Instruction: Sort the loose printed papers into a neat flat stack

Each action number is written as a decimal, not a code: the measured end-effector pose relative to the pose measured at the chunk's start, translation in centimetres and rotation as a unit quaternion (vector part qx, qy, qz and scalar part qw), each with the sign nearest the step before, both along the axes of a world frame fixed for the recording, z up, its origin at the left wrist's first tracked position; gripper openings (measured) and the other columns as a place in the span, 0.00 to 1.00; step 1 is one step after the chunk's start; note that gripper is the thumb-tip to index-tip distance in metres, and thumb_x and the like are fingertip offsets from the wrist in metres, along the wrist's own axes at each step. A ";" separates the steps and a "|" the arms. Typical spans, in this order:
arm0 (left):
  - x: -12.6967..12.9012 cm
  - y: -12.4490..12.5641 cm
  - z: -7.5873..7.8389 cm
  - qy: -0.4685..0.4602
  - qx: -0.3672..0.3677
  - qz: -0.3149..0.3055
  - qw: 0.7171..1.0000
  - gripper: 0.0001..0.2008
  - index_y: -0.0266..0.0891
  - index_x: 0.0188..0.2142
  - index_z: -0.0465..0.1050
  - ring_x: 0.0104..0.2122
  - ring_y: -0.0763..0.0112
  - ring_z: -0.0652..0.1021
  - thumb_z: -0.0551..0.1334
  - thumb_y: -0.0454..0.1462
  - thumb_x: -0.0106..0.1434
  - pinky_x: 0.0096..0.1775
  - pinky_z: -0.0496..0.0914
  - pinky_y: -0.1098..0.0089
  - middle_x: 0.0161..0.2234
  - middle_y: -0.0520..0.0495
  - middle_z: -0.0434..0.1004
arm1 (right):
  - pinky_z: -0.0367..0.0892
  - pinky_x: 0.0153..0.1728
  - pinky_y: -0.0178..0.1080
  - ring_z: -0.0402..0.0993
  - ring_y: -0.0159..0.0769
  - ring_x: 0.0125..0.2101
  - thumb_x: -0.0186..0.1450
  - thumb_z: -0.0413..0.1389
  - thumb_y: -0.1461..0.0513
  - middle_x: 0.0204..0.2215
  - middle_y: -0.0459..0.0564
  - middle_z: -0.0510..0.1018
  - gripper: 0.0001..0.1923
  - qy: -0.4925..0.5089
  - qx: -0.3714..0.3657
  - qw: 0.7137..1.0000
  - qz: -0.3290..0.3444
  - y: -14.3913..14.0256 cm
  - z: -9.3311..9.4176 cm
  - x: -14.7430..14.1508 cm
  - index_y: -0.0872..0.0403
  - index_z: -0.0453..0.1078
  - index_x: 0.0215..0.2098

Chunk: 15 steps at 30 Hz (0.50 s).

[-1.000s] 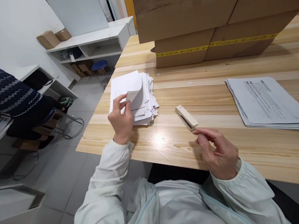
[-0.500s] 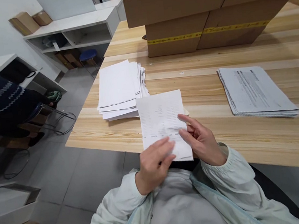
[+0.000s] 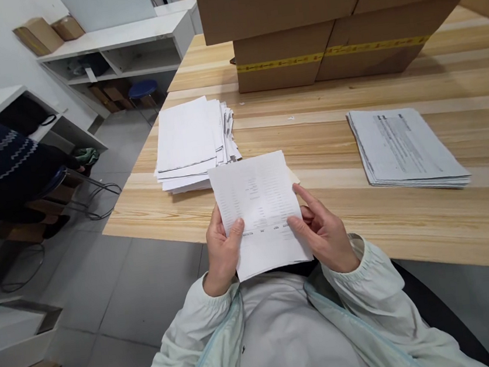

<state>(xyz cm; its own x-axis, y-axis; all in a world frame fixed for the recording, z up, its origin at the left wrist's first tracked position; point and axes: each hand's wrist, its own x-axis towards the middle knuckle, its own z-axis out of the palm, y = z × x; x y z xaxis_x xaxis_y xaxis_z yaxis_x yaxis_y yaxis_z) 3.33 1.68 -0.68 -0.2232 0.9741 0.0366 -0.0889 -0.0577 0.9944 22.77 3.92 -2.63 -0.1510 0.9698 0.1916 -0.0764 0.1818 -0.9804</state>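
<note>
The printed sheet stands lifted over the near edge of the table, long axis running away from the body — left hand pinching its left edge, right hand its right, fingers of both closed on the paper, equally near.

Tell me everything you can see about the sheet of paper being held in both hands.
The sheet of paper is white and thin, printed with faint rows of small text too blurred to read. It is held upright, slightly tilted, over the wooden table's near edge. The left hand pinches its left edge; the right hand grips its right side.
</note>
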 end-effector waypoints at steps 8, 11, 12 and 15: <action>-0.3 0.0 0.0 -0.031 -0.004 -0.041 0.999 0.28 0.42 0.60 0.68 0.61 0.53 0.74 0.69 0.42 0.62 0.61 0.69 0.57 0.57 0.39 0.78 | 0.76 0.43 0.39 0.78 0.33 0.41 0.67 0.60 0.59 0.50 0.52 0.77 0.38 -0.047 0.065 0.992 -0.096 1.2 0.6 0.3 0.43 0.52 0.72; -0.4 0.1 0.0 -0.033 -0.017 -0.060 0.998 0.29 0.42 0.61 0.68 0.62 0.53 0.73 0.69 0.42 0.62 0.61 0.69 0.57 0.56 0.40 0.78 | 0.76 0.39 0.39 0.78 0.34 0.40 0.66 0.62 0.59 0.55 0.53 0.76 0.36 -0.096 0.103 0.981 -0.132 2.1 1.5 0.9 0.43 0.57 0.70; -0.4 0.1 0.0 -0.032 -0.019 -0.066 0.997 0.29 0.42 0.61 0.68 0.62 0.53 0.73 0.69 0.42 0.62 0.61 0.69 0.57 0.56 0.40 0.78 | 0.76 0.37 0.39 0.78 0.34 0.39 0.65 0.62 0.59 0.55 0.53 0.76 0.34 -0.119 0.117 0.976 -0.143 2.4 1.9 1.2 0.44 0.60 0.68; -0.4 0.1 0.1 -0.027 -0.024 -0.078 0.996 0.29 0.42 0.61 0.69 0.62 0.52 0.72 0.69 0.43 0.62 0.61 0.70 0.57 0.58 0.39 0.76 | 0.75 0.34 0.38 0.78 0.35 0.39 0.64 0.63 0.60 0.51 0.52 0.79 0.26 -0.187 0.160 0.957 -0.151 3.0 3.2 1.8 0.48 0.69 0.60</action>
